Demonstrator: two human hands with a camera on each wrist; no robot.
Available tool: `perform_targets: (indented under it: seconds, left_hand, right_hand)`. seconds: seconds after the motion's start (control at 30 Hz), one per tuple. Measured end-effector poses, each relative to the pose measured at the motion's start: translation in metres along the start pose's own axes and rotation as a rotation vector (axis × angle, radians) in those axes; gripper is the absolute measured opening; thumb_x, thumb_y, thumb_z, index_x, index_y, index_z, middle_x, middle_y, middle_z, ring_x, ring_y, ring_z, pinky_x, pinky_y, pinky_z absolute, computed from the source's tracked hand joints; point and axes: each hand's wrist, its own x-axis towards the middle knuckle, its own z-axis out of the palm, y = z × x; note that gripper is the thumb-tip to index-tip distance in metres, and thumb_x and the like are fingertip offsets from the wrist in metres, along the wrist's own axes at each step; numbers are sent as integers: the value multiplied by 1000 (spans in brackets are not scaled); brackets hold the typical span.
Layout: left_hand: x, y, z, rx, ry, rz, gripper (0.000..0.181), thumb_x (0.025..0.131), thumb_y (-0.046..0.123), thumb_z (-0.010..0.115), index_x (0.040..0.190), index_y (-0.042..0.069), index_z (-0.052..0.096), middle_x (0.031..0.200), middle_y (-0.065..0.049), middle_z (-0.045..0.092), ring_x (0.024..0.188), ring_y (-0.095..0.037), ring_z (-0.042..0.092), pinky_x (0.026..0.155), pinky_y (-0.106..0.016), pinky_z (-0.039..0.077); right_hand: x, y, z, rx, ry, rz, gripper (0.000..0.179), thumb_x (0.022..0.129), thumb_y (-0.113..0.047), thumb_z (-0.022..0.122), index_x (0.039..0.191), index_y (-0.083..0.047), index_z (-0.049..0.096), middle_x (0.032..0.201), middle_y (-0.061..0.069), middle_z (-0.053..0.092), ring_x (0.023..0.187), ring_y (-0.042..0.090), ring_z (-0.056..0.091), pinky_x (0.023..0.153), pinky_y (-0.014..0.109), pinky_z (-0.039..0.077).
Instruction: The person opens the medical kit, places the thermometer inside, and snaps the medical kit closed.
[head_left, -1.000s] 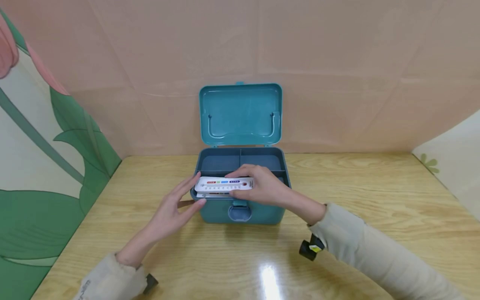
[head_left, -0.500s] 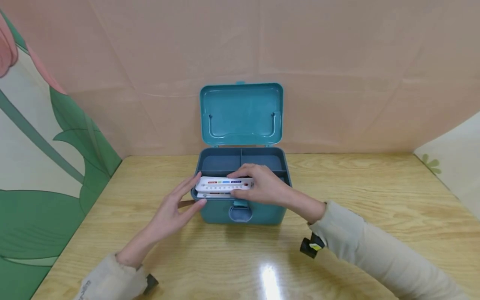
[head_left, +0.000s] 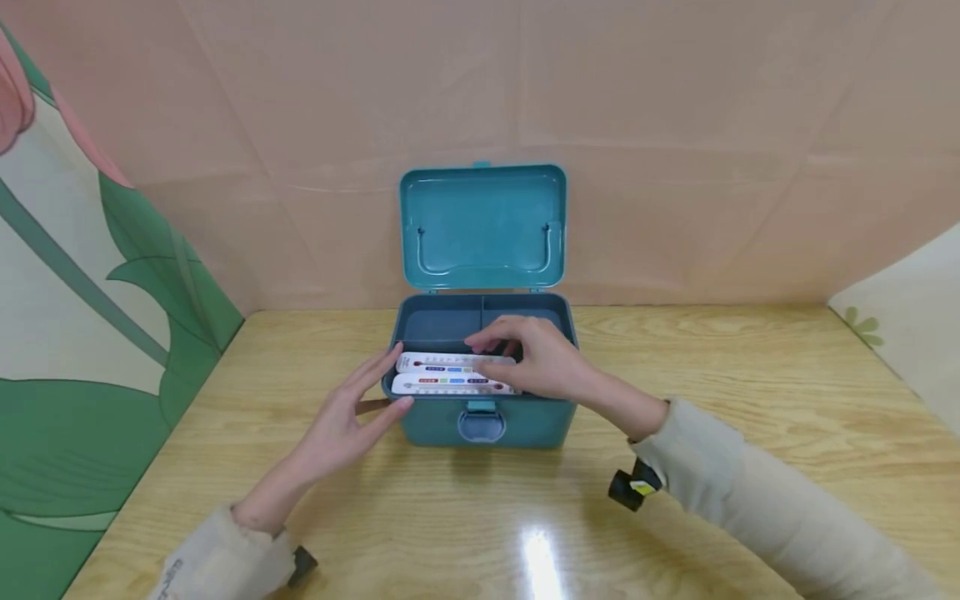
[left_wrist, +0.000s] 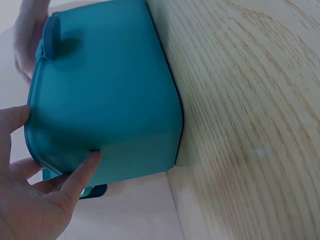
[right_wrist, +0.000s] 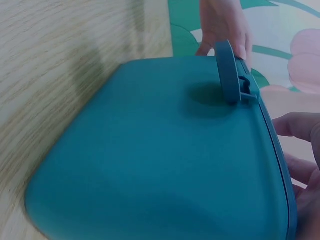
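Note:
A teal storage box [head_left: 416,427] stands with its lid [head_left: 482,229] raised. Two white thermometer strips lie side by side in its front compartment: a rear strip [head_left: 450,364] with its red bulb at the left, and a front strip [head_left: 450,387]. My left hand [head_left: 341,425] rests against the box's left front corner, fingers straight and spread, fingertips at the rim; the left wrist view shows its thumb [left_wrist: 82,172] pressing the wall. Over the compartment's right half my right hand [head_left: 551,362] hovers low, thumb and fingers apart, partly covering the rear strip. Whether it touches the strip I cannot tell.
At the back of the box are two tray compartments split by a divider [head_left: 482,314]. A latch flap [head_left: 482,427] hangs on the front wall. The box stands on a wood-grain table [head_left: 697,358], near a pinkish backdrop [head_left: 675,167]. A floral panel [head_left: 112,250] is at the left.
The right hand has shifted slightly right, and its grip on the raised thermometer strip has loosened. Two strips now show flat, side by side. The left hand has stayed put.

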Motion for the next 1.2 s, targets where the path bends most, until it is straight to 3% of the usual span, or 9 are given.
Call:
perform_targets:
  seconds: [0.3, 0.5, 0.7, 0.93, 1.2]
  left_hand:
    - [0, 0, -2, 20, -5, 2, 66, 94, 29, 63, 151, 19, 31, 158, -10, 24, 143, -34, 27, 95, -46, 53]
    - [0, -2, -1, 31, 1, 50, 66, 96, 25, 60, 152, 14, 27, 158, -10, 23, 143, -33, 28, 95, -44, 53]
    - [2, -3, -1, 35, 35, 64, 65, 100, 24, 53, 154, 15, 19, 159, -9, 19, 139, -33, 35, 100, -50, 48]
    - [7, 2, -2, 69, 41, 68, 61, 101, 29, 49, 154, 15, 20, 160, -4, 17, 142, -29, 30, 108, -52, 40]
    - [19, 2, -5, 124, 51, 21, 61, 102, 35, 45, 153, 13, 22, 159, -6, 21, 144, -28, 27, 114, -50, 32]
  right_hand:
    - [-7, 6, -11, 37, 71, -15, 25, 87, -10, 69, 110, -2, 70, 109, 8, 70, 95, 20, 63, 76, 35, 56]
    - [-12, 15, -15, 71, 101, 25, 23, 89, -9, 66, 112, -2, 69, 110, 10, 69, 97, 21, 61, 79, 36, 55]
    - [-15, 21, -19, 82, 153, 49, 22, 91, -8, 62, 112, -1, 68, 110, 13, 68, 96, 22, 60, 77, 37, 53]
    - [-17, 28, -24, 42, 264, 82, 21, 91, -7, 62, 109, -1, 69, 108, 13, 68, 91, 22, 61, 72, 29, 52]
    - [-14, 38, -28, 49, 400, 118, 18, 90, -5, 62, 105, 1, 70, 104, 13, 70, 91, 23, 62, 73, 32, 53]
